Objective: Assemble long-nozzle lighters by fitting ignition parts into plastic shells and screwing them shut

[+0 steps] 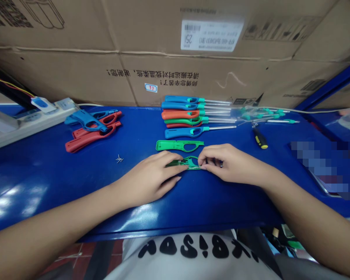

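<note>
On the blue table, a green lighter half with its inner parts showing (192, 163) lies between my hands. My left hand (154, 175) is closed on its left part, thumb and fingers pinching it. At its right end my right hand (221, 161) has its fingertips pressed together; a bit of metal shows among the curled fingers. Just beyond lies a matching green shell half (179, 146), untouched. Farther back are several assembled lighters in blue, orange, green and red, including a blue one (181, 133) with a metal tube pointing right.
Red (87, 140) and blue (90, 122) shell pieces pile at the left, near a power strip (52, 116). Small screws (119, 158) lie left of my hands. A black-and-yellow screwdriver (260, 139) and tube parts (265, 114) are at back right. A cardboard box (84, 74) stands behind.
</note>
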`<control>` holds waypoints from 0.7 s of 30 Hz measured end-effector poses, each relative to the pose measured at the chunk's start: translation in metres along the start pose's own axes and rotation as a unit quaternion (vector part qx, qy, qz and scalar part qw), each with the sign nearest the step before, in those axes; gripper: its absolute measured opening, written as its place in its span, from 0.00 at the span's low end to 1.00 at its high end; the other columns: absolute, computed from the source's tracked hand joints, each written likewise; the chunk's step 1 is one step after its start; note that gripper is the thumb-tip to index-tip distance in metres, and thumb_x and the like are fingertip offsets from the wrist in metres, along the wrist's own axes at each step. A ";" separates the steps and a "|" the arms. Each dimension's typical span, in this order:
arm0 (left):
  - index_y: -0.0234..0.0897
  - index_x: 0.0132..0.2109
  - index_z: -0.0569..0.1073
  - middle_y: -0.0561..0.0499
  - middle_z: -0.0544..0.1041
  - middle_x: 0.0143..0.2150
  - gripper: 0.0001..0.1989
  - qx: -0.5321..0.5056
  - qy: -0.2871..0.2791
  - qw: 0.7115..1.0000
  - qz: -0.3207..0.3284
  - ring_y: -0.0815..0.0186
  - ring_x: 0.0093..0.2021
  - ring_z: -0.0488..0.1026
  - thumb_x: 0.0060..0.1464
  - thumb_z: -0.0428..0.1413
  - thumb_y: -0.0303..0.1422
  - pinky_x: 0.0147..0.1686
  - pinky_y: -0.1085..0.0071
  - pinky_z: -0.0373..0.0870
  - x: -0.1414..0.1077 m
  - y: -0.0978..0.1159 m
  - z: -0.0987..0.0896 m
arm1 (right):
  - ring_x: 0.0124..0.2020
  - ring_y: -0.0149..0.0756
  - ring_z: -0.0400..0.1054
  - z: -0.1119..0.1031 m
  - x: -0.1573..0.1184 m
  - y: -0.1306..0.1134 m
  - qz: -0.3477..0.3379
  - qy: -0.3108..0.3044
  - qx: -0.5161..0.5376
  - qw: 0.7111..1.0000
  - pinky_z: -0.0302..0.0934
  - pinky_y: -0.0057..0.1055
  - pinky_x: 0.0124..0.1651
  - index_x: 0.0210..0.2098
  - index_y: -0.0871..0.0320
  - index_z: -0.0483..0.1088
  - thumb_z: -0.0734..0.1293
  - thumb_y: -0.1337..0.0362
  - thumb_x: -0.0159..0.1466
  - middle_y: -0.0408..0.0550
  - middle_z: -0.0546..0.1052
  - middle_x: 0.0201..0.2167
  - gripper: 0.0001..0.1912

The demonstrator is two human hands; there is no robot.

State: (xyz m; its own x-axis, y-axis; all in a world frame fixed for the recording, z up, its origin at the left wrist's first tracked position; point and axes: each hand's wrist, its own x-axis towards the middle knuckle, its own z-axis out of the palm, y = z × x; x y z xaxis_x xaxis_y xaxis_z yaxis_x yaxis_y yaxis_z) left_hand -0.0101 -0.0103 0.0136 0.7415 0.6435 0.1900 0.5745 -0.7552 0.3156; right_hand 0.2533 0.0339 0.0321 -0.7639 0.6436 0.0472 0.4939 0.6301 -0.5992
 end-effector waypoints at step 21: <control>0.42 0.61 0.74 0.41 0.73 0.58 0.18 0.012 0.014 1.000 0.018 0.54 0.57 0.72 0.68 0.49 0.30 0.54 0.55 0.74 0.000 -0.002 0.001 | 0.32 0.32 0.69 0.004 0.001 0.003 -0.029 0.009 -0.037 0.999 0.60 0.28 0.34 0.40 0.57 0.74 0.65 0.70 0.67 0.47 0.77 0.35 0.06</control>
State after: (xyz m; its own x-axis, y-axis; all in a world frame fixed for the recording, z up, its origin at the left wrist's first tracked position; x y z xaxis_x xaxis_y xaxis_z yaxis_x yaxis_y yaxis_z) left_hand -0.0107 -0.0091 0.0120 0.7521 0.6185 0.2277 0.5556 -0.7808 0.2857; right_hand 0.2529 0.0346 0.0271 -0.7844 0.6129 0.0951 0.4794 0.6964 -0.5340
